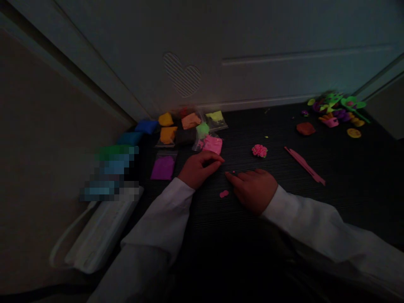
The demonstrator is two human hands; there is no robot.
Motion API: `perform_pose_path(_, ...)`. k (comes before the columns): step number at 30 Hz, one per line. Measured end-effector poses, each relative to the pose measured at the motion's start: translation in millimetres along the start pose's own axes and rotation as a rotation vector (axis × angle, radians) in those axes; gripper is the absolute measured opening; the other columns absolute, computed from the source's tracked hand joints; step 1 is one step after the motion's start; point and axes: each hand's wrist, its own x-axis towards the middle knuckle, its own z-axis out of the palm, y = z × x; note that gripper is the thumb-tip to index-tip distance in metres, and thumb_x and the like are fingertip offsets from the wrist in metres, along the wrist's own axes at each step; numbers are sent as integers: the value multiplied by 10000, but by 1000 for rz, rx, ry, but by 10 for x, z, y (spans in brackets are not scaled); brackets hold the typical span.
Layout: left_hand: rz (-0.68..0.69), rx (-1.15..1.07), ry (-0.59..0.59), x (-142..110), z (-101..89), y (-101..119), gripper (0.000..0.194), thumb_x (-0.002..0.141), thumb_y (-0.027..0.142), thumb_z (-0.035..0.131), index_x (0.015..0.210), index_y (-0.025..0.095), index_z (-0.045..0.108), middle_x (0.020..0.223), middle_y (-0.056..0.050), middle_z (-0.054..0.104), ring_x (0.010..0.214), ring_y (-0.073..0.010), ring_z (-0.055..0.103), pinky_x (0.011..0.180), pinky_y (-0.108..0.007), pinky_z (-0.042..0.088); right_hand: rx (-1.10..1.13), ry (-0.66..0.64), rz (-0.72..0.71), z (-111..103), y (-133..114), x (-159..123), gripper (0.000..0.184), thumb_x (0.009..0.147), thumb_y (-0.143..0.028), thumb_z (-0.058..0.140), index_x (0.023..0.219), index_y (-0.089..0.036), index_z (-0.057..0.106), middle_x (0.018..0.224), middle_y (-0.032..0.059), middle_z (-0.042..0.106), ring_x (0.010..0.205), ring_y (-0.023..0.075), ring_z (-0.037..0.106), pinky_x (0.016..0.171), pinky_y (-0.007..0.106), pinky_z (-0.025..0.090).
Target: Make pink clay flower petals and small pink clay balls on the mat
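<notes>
My left hand (200,169) is over the dark table, thumb and forefinger brought nearly together. A reddish-pink spot shows at its fingertips, too small to tell what it is. My right hand (256,190) rests palm down with the index finger stretched out to the table. Just beyond that finger lies a tiny pink clay ball (234,171). A flat pink clay piece (224,194) of joined rounds lies between my hands. Farther back sits a ruffled pink clay flower (259,150) with green at its edge. Next to my left hand is an open bag of pink clay (212,144).
Several clay packets, including purple (163,167), orange (168,135) and blue (147,126), lie at the back left. A white power strip (104,231) stands left. Right are a pink tool (304,165), a reddish lump (305,128) and finished clay flowers (352,102).
</notes>
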Motion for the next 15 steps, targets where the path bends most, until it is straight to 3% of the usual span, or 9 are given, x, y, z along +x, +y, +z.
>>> perform_pose_path(15, -1, -3, -12, -1, 2, -27, 188, 727, 279, 491, 821, 161, 603, 849, -32, 595, 802, -139, 544, 741, -285, 410, 27, 30, 2, 29, 14, 1, 359, 806, -267, 330, 1148, -210, 422, 982, 60, 600, 762, 210, 568, 627, 339, 314)
